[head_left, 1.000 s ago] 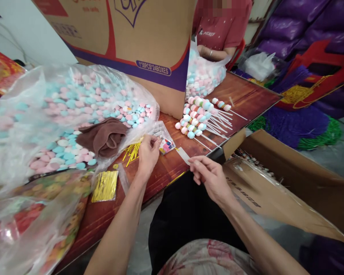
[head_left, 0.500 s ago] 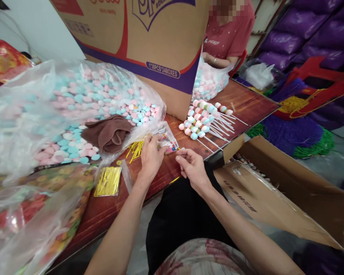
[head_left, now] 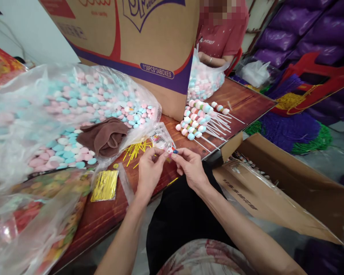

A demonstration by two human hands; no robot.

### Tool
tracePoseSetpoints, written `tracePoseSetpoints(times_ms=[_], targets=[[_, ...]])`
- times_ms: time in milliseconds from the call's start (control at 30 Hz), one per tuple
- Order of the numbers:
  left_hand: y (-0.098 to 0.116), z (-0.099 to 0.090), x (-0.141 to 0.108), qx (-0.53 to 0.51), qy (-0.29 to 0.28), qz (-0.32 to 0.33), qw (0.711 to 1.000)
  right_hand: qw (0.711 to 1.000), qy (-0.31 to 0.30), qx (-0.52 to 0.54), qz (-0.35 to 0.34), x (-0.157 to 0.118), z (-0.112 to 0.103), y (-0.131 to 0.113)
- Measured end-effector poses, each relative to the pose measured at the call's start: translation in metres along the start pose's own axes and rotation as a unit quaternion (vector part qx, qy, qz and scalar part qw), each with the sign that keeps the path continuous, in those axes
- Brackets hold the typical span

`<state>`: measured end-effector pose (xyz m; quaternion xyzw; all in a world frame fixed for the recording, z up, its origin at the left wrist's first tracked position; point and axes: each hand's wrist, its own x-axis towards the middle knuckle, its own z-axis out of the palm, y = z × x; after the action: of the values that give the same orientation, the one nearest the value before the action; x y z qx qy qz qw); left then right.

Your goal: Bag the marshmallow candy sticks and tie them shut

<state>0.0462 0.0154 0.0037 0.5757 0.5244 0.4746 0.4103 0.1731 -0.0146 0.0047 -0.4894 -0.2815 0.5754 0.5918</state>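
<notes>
Compared with the frame one second earlier, in which the right hand (head_left: 190, 166) is holding a pale strip well apart from the left hand (head_left: 150, 166), both hands are now meeting in narrow fingertip pinches on a printed packet (head_left: 169, 150). The red-brown bench (head_left: 246, 95) is carrying marshmallow skewers (head_left: 193, 120), yellow ties (head_left: 137, 151), a brown cloth (head_left: 103, 137) and a large carton (head_left: 157, 46), while a co-worker (head_left: 222, 38) is sitting beyond and an open carton (head_left: 237, 191) is standing at right. The packet's coloured end is lying between both hands' fingertips, near the bench's front edge.
</notes>
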Motion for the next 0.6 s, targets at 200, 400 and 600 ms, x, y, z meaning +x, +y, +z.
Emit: tracePoseSetpoints(times_ms=[200,400,600], targets=[[0.008,0.009,-0.034,-0.233,-0.057,-0.231,0.943,1.0,-0.013,0.023,-0.008,-0.001,-0.003,0.002],[0.01,0.017,-0.027,-0.516,-0.05,-0.431,0.739,0.998,-0.036,-0.011,-0.042,-0.001,-0.006,-0.009],[0.011,0.03,-0.021,-0.567,-0.016,-0.407,0.715,0.994,-0.054,-0.062,-0.072,-0.001,-0.018,-0.017]])
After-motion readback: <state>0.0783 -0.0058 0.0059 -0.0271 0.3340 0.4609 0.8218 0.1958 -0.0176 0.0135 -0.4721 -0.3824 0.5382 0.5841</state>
